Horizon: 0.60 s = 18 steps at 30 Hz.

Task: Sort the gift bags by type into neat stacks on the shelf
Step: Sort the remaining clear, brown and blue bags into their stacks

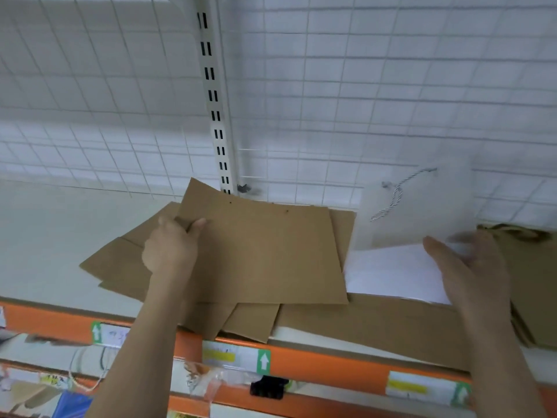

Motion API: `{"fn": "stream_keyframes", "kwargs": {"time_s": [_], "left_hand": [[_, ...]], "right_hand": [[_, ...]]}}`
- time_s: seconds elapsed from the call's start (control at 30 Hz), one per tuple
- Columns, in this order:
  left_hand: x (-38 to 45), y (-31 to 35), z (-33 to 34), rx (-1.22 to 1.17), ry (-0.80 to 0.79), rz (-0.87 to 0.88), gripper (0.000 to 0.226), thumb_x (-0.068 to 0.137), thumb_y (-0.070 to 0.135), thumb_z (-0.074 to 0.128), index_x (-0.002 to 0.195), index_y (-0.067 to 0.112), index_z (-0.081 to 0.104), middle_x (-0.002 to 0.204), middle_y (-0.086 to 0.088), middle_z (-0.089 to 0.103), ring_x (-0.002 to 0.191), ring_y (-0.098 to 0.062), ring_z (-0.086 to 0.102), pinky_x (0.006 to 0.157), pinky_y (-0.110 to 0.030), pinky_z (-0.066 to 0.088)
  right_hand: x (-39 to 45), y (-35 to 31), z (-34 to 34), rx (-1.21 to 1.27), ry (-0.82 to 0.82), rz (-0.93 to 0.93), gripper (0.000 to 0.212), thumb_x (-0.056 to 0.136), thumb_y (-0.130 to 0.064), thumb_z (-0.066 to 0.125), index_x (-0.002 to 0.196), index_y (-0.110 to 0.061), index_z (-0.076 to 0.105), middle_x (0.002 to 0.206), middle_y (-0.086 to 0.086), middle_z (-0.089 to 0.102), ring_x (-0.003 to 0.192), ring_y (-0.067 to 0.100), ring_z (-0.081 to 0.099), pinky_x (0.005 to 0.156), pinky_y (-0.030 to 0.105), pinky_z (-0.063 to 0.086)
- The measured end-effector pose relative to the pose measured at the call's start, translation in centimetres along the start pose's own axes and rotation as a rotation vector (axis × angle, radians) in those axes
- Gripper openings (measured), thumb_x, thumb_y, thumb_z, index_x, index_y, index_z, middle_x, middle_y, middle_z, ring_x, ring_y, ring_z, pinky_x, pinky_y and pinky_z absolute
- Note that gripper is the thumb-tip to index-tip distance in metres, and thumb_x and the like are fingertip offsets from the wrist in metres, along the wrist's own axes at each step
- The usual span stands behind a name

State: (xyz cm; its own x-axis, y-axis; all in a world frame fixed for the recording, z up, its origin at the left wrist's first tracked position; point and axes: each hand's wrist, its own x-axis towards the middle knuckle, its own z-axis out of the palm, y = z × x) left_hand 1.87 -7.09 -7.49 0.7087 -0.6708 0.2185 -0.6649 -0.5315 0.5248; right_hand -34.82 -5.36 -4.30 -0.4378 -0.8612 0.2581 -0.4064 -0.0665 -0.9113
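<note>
On shelf, your left hand gripped top brown bag w/ curled fingers; right hand, fingers straight, touched white bag.

A shop aisle, at a stocked display shelf.
The shelf has an orange front rail carrying price labels with green arrow tags, as retail shelving does. Behind it stands a white wire grid back panel and a slotted upright for adjustable brackets. Flat brown paper bags and white bags lie on it as stock, with more packaged goods on the level below.
</note>
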Motion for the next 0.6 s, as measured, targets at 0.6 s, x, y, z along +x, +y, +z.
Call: {"fn": "stream_keyframes", "kwargs": {"time_s": [0.6], "left_hand": [[-17.3,13.2,3.7,-0.551,-0.216,-0.082,0.053,0.080,0.049,0.062,0.095,-0.002,0.055,0.088,-0.009,0.057,0.081,-0.026,0.052,0.063,-0.032,0.036]], "right_hand": [[5.9,8.4,-14.9,0.154,-0.115,0.082,0.021,0.078,-0.023,0.070,0.093,-0.024,0.056,0.093,-0.007,0.062,0.094,0.019,0.058,0.073,0.031,0.046]]}}
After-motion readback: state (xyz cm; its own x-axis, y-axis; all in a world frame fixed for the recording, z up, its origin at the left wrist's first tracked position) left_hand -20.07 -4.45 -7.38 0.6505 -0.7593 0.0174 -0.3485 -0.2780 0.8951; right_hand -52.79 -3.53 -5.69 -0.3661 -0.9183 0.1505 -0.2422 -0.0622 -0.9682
